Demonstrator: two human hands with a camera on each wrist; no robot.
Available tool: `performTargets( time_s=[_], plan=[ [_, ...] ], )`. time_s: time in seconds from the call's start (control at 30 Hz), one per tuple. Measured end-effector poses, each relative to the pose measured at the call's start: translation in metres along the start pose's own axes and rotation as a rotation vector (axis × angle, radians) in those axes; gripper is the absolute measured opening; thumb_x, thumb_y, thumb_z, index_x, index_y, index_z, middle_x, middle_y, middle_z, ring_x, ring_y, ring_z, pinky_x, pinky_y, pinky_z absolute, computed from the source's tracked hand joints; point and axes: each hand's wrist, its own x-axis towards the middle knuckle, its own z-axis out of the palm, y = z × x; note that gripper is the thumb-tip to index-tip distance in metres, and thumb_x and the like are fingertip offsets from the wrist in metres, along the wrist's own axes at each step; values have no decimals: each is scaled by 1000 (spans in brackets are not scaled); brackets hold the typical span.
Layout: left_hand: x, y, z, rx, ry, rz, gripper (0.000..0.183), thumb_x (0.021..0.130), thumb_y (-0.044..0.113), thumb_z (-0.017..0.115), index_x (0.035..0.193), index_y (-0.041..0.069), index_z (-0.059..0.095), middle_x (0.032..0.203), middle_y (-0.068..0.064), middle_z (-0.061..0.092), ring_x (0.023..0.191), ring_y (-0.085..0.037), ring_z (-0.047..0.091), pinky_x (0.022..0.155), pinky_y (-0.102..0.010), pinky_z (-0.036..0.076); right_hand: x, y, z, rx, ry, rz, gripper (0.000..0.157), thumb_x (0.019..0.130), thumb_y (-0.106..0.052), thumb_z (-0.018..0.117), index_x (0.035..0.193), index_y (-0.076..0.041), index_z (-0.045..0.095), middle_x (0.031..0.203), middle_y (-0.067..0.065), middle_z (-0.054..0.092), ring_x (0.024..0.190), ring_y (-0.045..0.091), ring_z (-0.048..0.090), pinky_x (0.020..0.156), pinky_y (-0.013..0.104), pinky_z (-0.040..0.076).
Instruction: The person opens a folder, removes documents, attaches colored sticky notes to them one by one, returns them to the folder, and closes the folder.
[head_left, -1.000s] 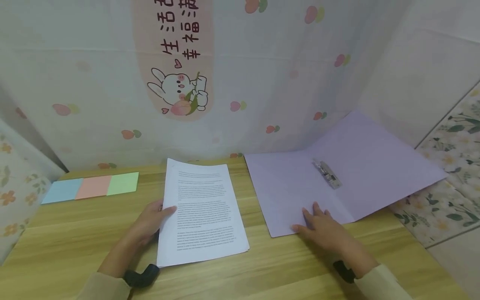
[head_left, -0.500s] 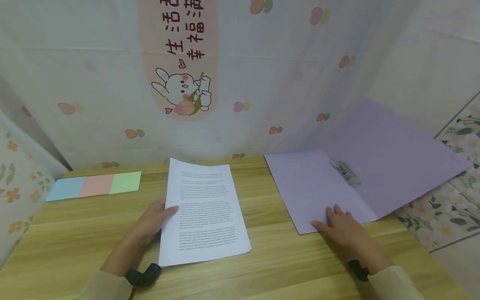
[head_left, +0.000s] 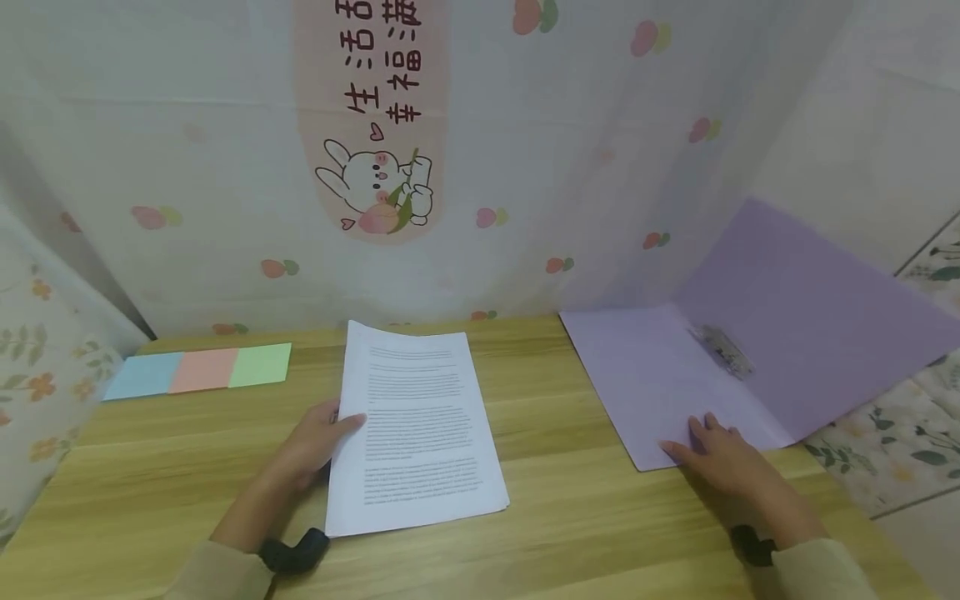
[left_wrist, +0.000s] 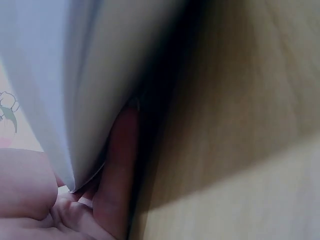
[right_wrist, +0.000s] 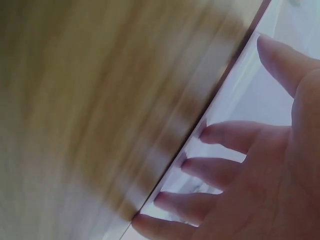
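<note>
My left hand [head_left: 309, 446] holds a stack of printed paper sheets [head_left: 420, 442] by its left edge, thumb on the top page and fingers underneath. In the left wrist view, the sheets [left_wrist: 40, 65] run between the thumb [left_wrist: 25, 182] and a finger [left_wrist: 117, 170] below. To the right, a light purple folder [head_left: 622, 367] lies spread, its right cover raised at a slant. A metal clip [head_left: 723, 352] sits by its fold. My right hand [head_left: 727, 467] rests fingertips on the folder's near edge; the right wrist view shows those fingers [right_wrist: 230, 135] spread and fairly straight.
Blue, pink and green sticky notes [head_left: 201, 369] lie in a row at the back left of the wooden table [head_left: 525, 550]. A white patterned curtain [head_left: 525, 167] stands right behind the table. Flowered cloth [head_left: 892, 450] covers the right side.
The folder has slid to the right along with my right hand, widening the gap from the papers. My left hand keeps its hold on the stack. The head view has shifted slightly.
</note>
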Motion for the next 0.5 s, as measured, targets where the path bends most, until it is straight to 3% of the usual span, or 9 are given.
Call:
performTargets(
  time_s=[0.2, 0.5],
  plan=[
    [0, 4, 2, 16, 16, -23, 49, 107, 21, 47, 148, -4, 39, 116, -18, 70, 84, -16, 70, 68, -32, 58, 0, 11, -5, 6, 32, -34, 86, 103, -53, 47, 138, 26, 38, 141, 57, 23, 125, 77, 27, 101, 80, 28],
    [-2, 5, 4, 4, 38, -50, 48, 107, 24, 45, 145, -5, 44, 114, -19, 70, 84, -16, 69, 70, -31, 57, 1, 13, -4, 3, 23, -18, 86, 102, -53, 49, 138, 24, 40, 141, 55, 25, 125, 76, 31, 99, 79, 32]
  ],
)
